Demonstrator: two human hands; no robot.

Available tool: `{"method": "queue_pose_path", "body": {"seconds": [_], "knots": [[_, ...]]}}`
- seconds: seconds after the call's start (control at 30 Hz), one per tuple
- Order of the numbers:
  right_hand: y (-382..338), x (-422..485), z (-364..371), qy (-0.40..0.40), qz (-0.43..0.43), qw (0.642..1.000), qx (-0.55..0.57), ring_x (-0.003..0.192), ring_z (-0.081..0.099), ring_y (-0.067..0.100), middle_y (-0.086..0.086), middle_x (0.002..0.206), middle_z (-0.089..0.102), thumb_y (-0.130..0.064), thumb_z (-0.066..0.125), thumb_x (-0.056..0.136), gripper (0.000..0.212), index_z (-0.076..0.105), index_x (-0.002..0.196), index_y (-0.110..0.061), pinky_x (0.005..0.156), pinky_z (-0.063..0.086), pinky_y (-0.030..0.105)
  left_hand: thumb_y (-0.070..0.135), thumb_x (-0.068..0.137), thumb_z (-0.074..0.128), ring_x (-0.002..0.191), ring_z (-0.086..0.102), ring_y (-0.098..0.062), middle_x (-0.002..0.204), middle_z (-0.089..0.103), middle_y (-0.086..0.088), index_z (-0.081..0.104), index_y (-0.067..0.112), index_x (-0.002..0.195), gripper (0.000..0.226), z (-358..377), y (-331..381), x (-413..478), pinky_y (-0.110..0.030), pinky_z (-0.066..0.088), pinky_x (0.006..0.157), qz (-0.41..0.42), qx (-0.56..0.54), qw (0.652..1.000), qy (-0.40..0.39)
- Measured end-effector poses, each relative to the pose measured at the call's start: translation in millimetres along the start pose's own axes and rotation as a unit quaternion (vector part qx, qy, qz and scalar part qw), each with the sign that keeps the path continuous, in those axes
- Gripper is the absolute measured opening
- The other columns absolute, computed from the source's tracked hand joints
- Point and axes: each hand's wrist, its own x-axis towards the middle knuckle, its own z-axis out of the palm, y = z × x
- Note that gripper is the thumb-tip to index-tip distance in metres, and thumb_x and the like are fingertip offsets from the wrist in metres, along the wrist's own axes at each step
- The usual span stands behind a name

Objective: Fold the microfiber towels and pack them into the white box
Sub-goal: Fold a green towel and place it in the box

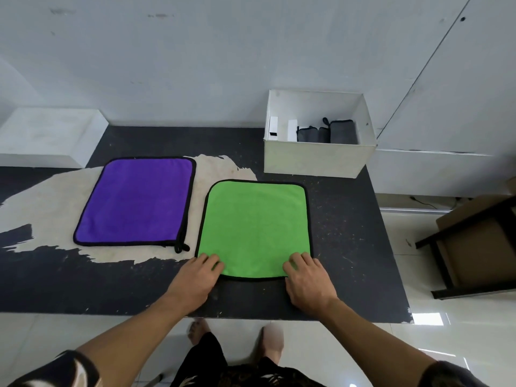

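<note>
A green microfiber towel point(254, 227) with black trim lies flat on the dark table, near the front edge. My left hand point(199, 275) covers its near left corner and my right hand point(305, 277) covers its near right corner. The fingers of both hands curl onto the cloth and pinch the corners, which are hidden under them. A purple towel point(136, 201) with black trim lies flat to the left, its hanging loop at the near right corner. The white box point(315, 159) stands at the back right of the table, with folded grey towels point(326, 132) inside.
The table point(349, 247) is dark with a large worn beige patch point(42, 208) under the purple towel. A white ledge point(44, 135) sits at the back left. To the right, off the table, stands a cardboard box point(474, 247) beside a black frame. My feet show below the table edge.
</note>
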Motion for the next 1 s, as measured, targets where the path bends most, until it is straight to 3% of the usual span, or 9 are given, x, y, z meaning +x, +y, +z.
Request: {"method": "queue_pose_path", "body": {"seconds": [0.13,0.23,0.37,0.5,0.6,0.77,0.9,1.0], "knots": [[-3.5,-6.1,-2.8,0.011,0.027,0.999,-0.018,0.083,0.054,0.028,0.009,0.097,0.059,-0.006,0.056,0.076,0.026,0.060,0.101,-0.013,0.073,0.051,0.040,-0.006,0.045,0.084,0.079,0.064,-0.022,0.095,0.066,-0.006,0.069,0.009,0.099,0.058,-4.6,5.0,1.9,-0.034,0.059,0.063,-0.047,-0.005,0.999,-0.025],[-0.9,-5.6,-8.2,0.012,0.048,0.998,-0.028,0.081,0.054,0.028,0.009,0.093,0.059,-0.005,0.055,0.080,0.022,0.060,0.099,-0.014,0.073,0.049,0.041,0.000,0.072,0.074,0.087,0.063,-0.020,0.101,0.065,-0.003,0.065,0.013,0.108,0.040,-4.5,-1.2,2.3,-0.034,0.057,0.074,-0.078,-0.054,0.995,-0.031],[4.9,-4.4,-13.8,0.020,0.056,0.998,-0.030,0.079,0.055,0.028,0.008,0.091,0.060,-0.007,0.054,0.084,0.016,0.061,0.097,-0.015,0.073,0.047,0.040,0.002,0.087,0.061,0.077,0.061,-0.017,0.092,0.067,-0.001,0.062,0.015,0.104,0.021,-7.6,-13.6,1.8,-0.032,0.053,0.070,-0.109,-0.123,0.986,0.013],[17.5,-5.0,-14.7,0.033,0.040,0.999,-0.017,0.077,0.057,0.025,0.005,0.086,0.063,-0.007,0.058,0.081,0.014,0.064,0.090,-0.016,0.071,0.048,0.036,0.001,0.086,0.062,0.087,0.059,-0.017,0.098,0.065,0.001,0.065,0.017,0.105,0.025,-6.4,-23.8,-0.8,-0.029,0.048,0.077,-0.068,-0.105,0.992,0.001],[29.1,-10.2,-14.0,0.070,0.006,0.998,-0.006,0.065,0.056,0.022,0.001,0.074,0.062,-0.003,0.071,0.065,0.018,0.066,0.076,-0.017,0.060,0.047,0.032,0.003,0.087,0.064,0.086,0.059,-0.015,0.098,0.066,0.002,0.069,0.016,0.103,0.021,-3.5,-28.6,-4.2,-0.029,0.049,0.079,-0.032,-0.100,0.995,-0.004],[40.2,-21.4,-3.4,0.099,-0.015,0.994,0.037,0.061,0.053,0.019,-0.003,0.067,0.060,-0.009,0.068,0.063,0.013,0.064,0.070,-0.019,0.057,0.047,0.031,0.022,0.088,0.056,0.083,0.055,-0.011,0.091,0.063,0.008,0.066,0.021,0.095,0.012,-1.1,-29.2,-14.1,-0.026,0.047,0.079,0.026,-0.125,0.991,-0.027],[42.7,-19.1,-6.4,0.073,-0.002,0.995,0.071,0.062,0.054,0.021,-0.002,0.067,0.060,-0.015,0.058,0.068,0.007,0.060,0.074,-0.018,0.058,0.049,0.033,0.027,0.084,0.054,0.081,0.051,-0.009,0.085,0.057,0.010,0.065,0.023,0.088,0.012,-0.5,-32.6,-15.5,-0.024,0.045,0.074,0.048,-0.138,0.988,-0.047],[47.4,-10.3,-17.4,-0.012,-0.003,0.997,0.076,0.069,0.058,0.022,-0.001,0.074,0.063,-0.025,0.049,0.075,0.013,0.059,0.081,-0.019,0.063,0.050,0.034,0.028,0.082,0.047,0.082,0.045,-0.005,0.082,0.048,0.016,0.061,0.027,0.087,0.016,-1.1,-36.0,-12.7,-0.020,0.038,0.075,0.056,-0.154,0.982,-0.091]]}}
